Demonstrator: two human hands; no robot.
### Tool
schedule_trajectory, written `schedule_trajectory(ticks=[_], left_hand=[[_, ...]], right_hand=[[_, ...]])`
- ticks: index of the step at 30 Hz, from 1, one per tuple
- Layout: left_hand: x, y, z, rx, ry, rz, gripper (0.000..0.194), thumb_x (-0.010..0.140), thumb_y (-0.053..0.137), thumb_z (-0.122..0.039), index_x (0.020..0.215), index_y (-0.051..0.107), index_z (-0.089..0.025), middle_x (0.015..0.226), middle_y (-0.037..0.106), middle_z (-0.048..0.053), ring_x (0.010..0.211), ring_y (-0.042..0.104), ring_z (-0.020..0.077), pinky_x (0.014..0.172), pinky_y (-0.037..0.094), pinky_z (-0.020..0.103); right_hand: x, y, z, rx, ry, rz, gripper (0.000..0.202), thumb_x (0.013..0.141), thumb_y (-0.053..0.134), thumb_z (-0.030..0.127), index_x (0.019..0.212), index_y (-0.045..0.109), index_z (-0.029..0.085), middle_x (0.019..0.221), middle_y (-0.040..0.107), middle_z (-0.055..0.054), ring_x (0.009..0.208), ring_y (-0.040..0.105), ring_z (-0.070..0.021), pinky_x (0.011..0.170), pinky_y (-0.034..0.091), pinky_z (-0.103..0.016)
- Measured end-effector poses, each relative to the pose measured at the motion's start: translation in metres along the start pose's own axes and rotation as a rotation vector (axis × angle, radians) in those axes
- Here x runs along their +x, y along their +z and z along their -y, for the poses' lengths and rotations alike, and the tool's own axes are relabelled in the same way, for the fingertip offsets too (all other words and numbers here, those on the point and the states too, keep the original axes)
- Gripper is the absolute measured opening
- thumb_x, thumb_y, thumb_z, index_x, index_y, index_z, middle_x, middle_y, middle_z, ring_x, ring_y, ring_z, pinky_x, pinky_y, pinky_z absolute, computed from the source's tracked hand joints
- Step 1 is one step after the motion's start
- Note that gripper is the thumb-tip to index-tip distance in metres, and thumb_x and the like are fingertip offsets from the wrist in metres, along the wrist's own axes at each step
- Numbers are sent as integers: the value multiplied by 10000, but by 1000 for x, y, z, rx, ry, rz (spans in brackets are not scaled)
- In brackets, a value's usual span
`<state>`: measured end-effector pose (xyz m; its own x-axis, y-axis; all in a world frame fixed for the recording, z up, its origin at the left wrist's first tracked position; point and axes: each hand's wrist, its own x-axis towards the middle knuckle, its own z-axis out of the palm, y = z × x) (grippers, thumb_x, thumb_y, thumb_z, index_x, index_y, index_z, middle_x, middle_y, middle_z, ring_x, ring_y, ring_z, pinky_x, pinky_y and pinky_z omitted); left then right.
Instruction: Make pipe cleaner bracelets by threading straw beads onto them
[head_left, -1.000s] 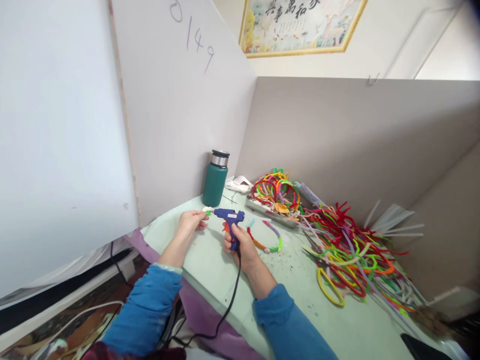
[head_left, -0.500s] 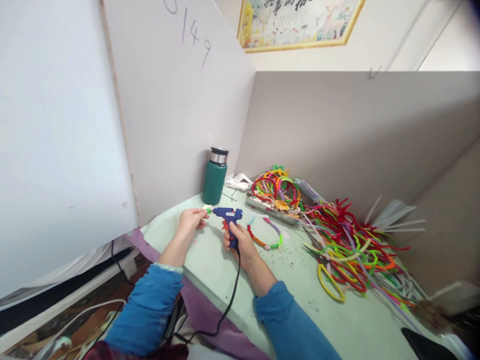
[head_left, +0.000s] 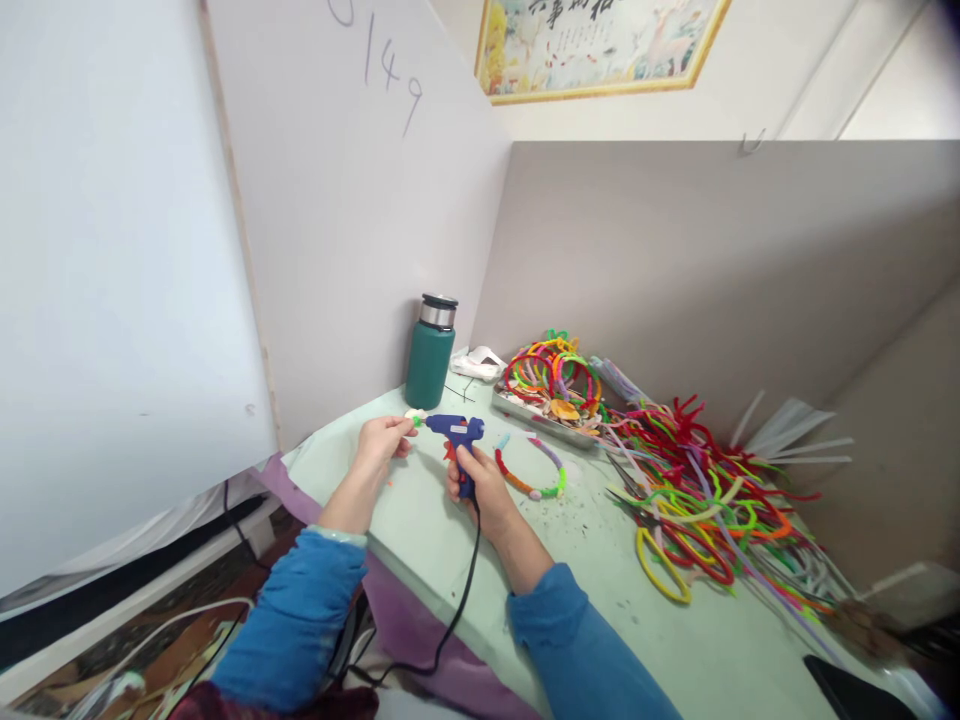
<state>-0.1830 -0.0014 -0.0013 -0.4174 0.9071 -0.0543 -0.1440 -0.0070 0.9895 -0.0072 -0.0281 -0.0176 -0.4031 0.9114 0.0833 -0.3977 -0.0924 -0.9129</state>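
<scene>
My right hand (head_left: 482, 485) is wrapped round the grip of a blue hot glue gun (head_left: 455, 428) with an orange trigger. Its nozzle points left and meets a small white and green piece (head_left: 415, 416), which my left hand (head_left: 381, 446) pinches between thumb and fingers. The piece is too small to make out further. To the right of the glue gun, a fuzzy multicoloured pipe-cleaner hoop (head_left: 535, 492) lies on the table, open at the top. A black cord (head_left: 472, 570) runs from the gun's grip over the table's front edge.
A green bottle (head_left: 430, 355) stands by the left partition. Behind the hoop is a metal tray (head_left: 544, 427) piled with coloured rings and small pieces. Scissors (head_left: 637, 500) and a heap of pipe cleaners (head_left: 705, 500) cover the table's right side. A dark flat object (head_left: 844, 690) sits at the lower right.
Both hands, the glue gun and the small piece stay almost in place. The white stick end at the back of the gun no longer shows as clearly.
</scene>
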Motion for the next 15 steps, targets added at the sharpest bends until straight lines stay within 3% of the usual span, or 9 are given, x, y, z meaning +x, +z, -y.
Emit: schedule_trajectory(ticks=[5, 9, 12, 15], left_hand=[[0, -9, -4, -144, 28, -34, 254, 578, 763, -299, 715, 652, -115, 674, 657, 36, 440, 478, 62, 447, 377, 211], [-4, -28, -21, -270, 45, -52, 291, 555, 795, -286, 732, 640, -113, 667, 646, 18, 431, 464, 45, 432, 371, 189], [-14, -43, -43, -336, 179, -60, 326, 531, 810, -287, 750, 647, -109, 667, 641, 5, 427, 464, 42, 418, 363, 183], [-30, -49, -64, -306, 332, -86, 305, 565, 801, -311, 740, 649, -114, 678, 647, 8, 423, 460, 39, 415, 362, 184]], right_hand=[[6, 1, -1, -231, -82, -56, 325, 811, 609, 491, 929, 575, 190, 601, 496, 54, 469, 436, -96, 427, 324, -216], [17, 11, 5, -820, -175, -73, 246, 897, 492, 418, 932, 595, 197, 676, 581, 9, 604, 538, -144, 578, 406, -264], [24, 28, 3, -1294, -237, -4, 278, 935, 444, 387, 1063, 605, 199, 914, 676, -67, 817, 619, -214, 720, 436, -328], [31, 49, -6, -1573, -207, -31, 315, 949, 433, 382, 1095, 607, 164, 996, 682, -124, 872, 637, -252, 759, 448, -365]])
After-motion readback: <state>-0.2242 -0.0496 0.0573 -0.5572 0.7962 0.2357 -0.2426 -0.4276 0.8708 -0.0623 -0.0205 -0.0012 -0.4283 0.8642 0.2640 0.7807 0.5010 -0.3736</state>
